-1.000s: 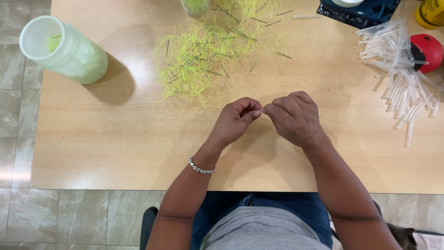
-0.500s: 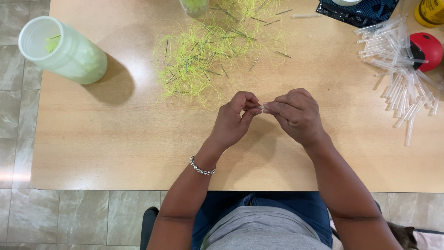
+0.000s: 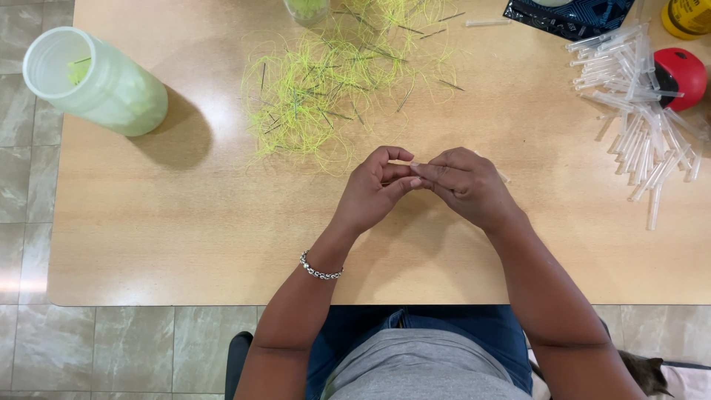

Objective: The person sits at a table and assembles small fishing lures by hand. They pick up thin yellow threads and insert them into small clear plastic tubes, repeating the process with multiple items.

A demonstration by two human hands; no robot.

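Observation:
My left hand [image 3: 374, 189] and my right hand [image 3: 466, 185] meet fingertip to fingertip above the middle of the wooden table [image 3: 185, 222]. Between them they pinch a small clear plastic tube [image 3: 416, 167]; its far end pokes out past my right hand. A silver bracelet [image 3: 320, 268] circles my left wrist. Just beyond the hands lies a loose tangle of yellow-green threads [image 3: 326, 81] mixed with thin dark needle-like pieces.
A pale green plastic jar [image 3: 96, 81] lies on its side at the table's left corner. A pile of clear tubes [image 3: 637, 104] sits at the right, by a red ball [image 3: 685, 74], a yellow lid [image 3: 685, 16] and a dark blue packet [image 3: 570, 15].
Both hands have stayed together at the same spot; the fingers have shifted slightly around the small tube. Nothing else on the table has moved.

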